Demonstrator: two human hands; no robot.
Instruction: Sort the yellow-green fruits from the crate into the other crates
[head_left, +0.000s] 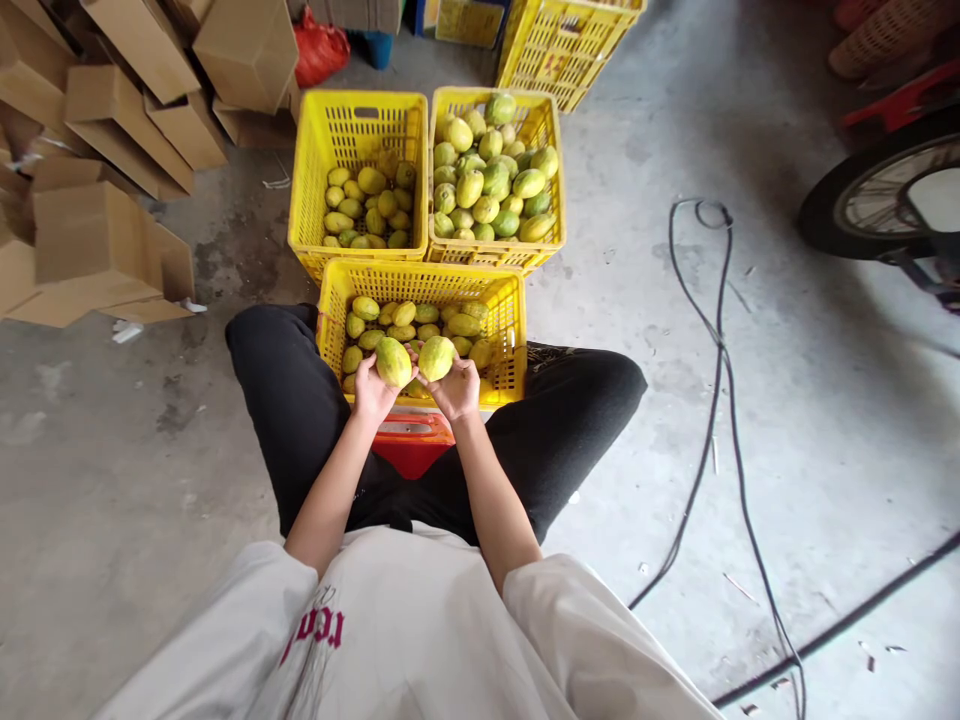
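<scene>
My left hand (373,392) holds a yellow-green oval fruit (393,363) that looks like a small papaya. A second fruit of the same kind (436,358) sits in the curled fingers of my right hand (459,390). Both hands are side by side, fingertips close together, above the near edge of a yellow plastic crate (516,320) between my knees. Inside that crate lie several more such fruits (403,314), partly covered by my hands and the two held ones.
Beyond stand two more yellow crates: the left one (315,160) partly filled with fruit, the right one (553,130) heaped with it. Something red (412,455) is under my crate. Cardboard boxes (105,240) crowd the left. A black cable (720,360) and a wheel (832,205) are right.
</scene>
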